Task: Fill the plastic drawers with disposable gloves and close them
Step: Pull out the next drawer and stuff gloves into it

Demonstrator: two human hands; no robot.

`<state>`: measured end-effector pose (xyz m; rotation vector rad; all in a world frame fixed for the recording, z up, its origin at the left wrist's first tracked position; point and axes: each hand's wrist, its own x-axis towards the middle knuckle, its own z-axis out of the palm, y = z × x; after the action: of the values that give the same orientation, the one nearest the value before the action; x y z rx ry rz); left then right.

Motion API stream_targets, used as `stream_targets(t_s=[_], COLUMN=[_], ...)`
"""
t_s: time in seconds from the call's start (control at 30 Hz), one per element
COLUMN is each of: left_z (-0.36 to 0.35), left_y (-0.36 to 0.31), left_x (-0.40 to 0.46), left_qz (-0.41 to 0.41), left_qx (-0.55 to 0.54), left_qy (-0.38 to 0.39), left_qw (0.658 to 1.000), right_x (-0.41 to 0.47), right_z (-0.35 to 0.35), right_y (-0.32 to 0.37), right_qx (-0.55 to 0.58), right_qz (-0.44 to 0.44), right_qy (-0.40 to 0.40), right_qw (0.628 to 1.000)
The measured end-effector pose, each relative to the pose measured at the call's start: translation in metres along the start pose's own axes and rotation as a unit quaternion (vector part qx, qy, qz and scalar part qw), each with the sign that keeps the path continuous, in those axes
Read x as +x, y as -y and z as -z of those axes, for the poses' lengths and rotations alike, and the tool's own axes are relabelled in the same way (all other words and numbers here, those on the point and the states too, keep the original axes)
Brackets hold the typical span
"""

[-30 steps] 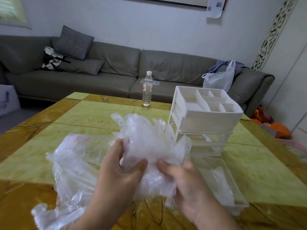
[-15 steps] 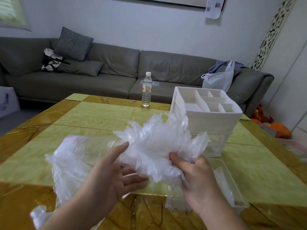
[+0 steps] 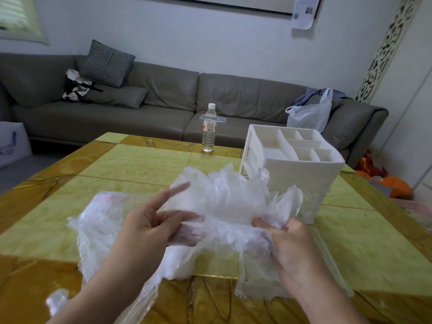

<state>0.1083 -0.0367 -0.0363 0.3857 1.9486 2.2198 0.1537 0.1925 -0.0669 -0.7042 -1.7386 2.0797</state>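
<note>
Right hand (image 3: 295, 251) pinched the near right edge of the glove bundle (image 3: 224, 202), thumb and fingers curled into the plastic. Left hand (image 3: 152, 232) was mostly spread: index finger straight and pointing up toward the far edge, other fingers loosely extended along the bundle's left underside, touching it, not clearly gripping. Motion blur on the left fingertips.

Glove bundle was a crumpled clear mass held above the desk (image 3: 140, 164), between both hands, roughly mid-desk toward the near edge. A clear plastic bag (image 3: 98, 220) with red print lay under and left of it, spilling toward the near left corner.

A pulled-out clear drawer (image 3: 327, 260) sat on the desk below the right hand, near the near right corner; contents hard to tell, some clear film seemed to hang at its front. White drawer unit (image 3: 301, 169) stood just behind it toward the right edge, top tray divided into compartments, lower frame open.

Water bottle (image 3: 209, 129) upright at the far edge. Grey sofa (image 3: 163, 101) beyond, with a checked cushion (image 3: 107, 63) and a white carrier bag (image 3: 311, 113) on it
</note>
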Motion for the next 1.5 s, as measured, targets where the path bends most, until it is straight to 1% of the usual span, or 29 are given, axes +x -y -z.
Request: stream_targets(t_s=[0.07, 0.13, 0.23, 0.3, 0.33, 0.4, 0.43, 0.5, 0.53, 0.67, 0.73, 0.8, 0.83, 0.9, 0.97, 1.0, 1.03, 1.1, 1.13, 1.27, 1.37, 1.43, 1.5], left_z=[0.001, 0.002, -0.002, -0.008, -0.012, -0.020, -0.023, -0.028, -0.030, -0.027, -0.027, -0.026, -0.026, -0.024, -0.025, -0.025, -0.025, -0.025, -0.026, -0.023, -0.024, -0.024, -0.024], left_y=[-0.003, -0.004, 0.001, 0.007, 0.011, 0.019, 0.020, 0.021, 0.021, 0.021, 0.019, 0.016, 0.014, 0.013, 0.014, 0.015, 0.017, 0.018, 0.017, 0.020, 0.020, 0.019, 0.018], left_x=[0.000, 0.001, -0.001, -0.004, -0.006, -0.009, -0.012, -0.014, -0.014, -0.010, -0.010, -0.010, -0.009, -0.009, -0.010, -0.011, -0.012, -0.013, -0.015, -0.015, -0.015, -0.015, -0.015], left_qz=[-0.023, -0.035, -0.040, -0.032, -0.021, 0.005, 0.016, 0.030, 0.035, 0.095, 0.105, 0.112, 0.116, 0.134, 0.161, 0.161, 0.144, 0.105, 0.093, 0.041, 0.020, 0.001, -0.023], left_qx=[-0.008, -0.011, 0.001, 0.001, -0.003, -0.020, -0.026, -0.035, -0.038, -0.087, -0.127, -0.196, -0.214, -0.188, -0.144, -0.125, -0.104, -0.065, -0.053, -0.017, -0.004, -0.013, -0.028], left_qy=[-0.004, -0.004, 0.009, 0.022, 0.028, 0.043, 0.051, 0.070, 0.075, 0.031, 0.022, 0.039, 0.061, 0.103, 0.060, 0.033, 0.027, 0.025, 0.032, 0.041, 0.041, 0.032, 0.009], left_qw=[1.000, 0.999, 0.999, 0.999, 0.999, 0.999, 0.998, 0.996, 0.996, 0.991, 0.986, 0.973, 0.968, 0.967, 0.974, 0.978, 0.984, 0.992, 0.994, 0.998, 0.999, 0.999, 0.999], right_x=[0.003, 0.003, -0.007, -0.014, -0.017, -0.019, -0.021, -0.019, -0.019, -0.015, -0.014, -0.014, -0.014, -0.015, -0.017, -0.018, -0.020, -0.021, -0.021, -0.019, -0.017, -0.021, -0.026], right_z=[0.006, 0.011, 0.014, 0.010, 0.006, -0.003, -0.008, -0.016, -0.019, -0.022, -0.020, -0.018, -0.018, -0.018, -0.019, -0.020, -0.021, -0.023, -0.024, -0.024, -0.021, -0.019, -0.018], right_y=[0.004, 0.012, 0.030, 0.035, 0.034, 0.023, 0.016, 0.002, -0.003, -0.008, -0.006, -0.006, -0.006, -0.008, -0.008, -0.008, -0.009, -0.009, -0.008, -0.001, 0.003, 0.005, 0.008], right_qx=[0.023, 0.102, 0.231, 0.280, 0.281, 0.238, 0.203, 0.129, 0.095, 0.039, 0.015, -0.018, -0.034, -0.070, -0.100, -0.111, -0.119, -0.122, -0.106, 0.033, 0.066, 0.053, 0.040], right_qz=[0.004, 0.017, 0.057, 0.078, 0.079, 0.073, 0.063, 0.048, 0.047, 0.045, 0.052, 0.062, 0.065, 0.072, 0.083, 0.087, 0.092, 0.090, 0.079, -0.009, -0.038, -0.047, -0.073], right_qy=[-0.007, 0.007, 0.100, 0.150, 0.163, 0.166, 0.151, 0.085, 0.065, 0.030, 0.017, 0.010, 0.011, 0.017, 0.025, 0.028, 0.030, 0.027, 0.026, -0.001, -0.012, 0.024, 0.099], right_qw=[1.000, 0.995, 0.966, 0.945, 0.942, 0.954, 0.965, 0.987, 0.992, 0.998, 0.998, 0.998, 0.997, 0.995, 0.991, 0.990, 0.988, 0.988, 0.991, 0.999, 0.997, 0.997, 0.992])
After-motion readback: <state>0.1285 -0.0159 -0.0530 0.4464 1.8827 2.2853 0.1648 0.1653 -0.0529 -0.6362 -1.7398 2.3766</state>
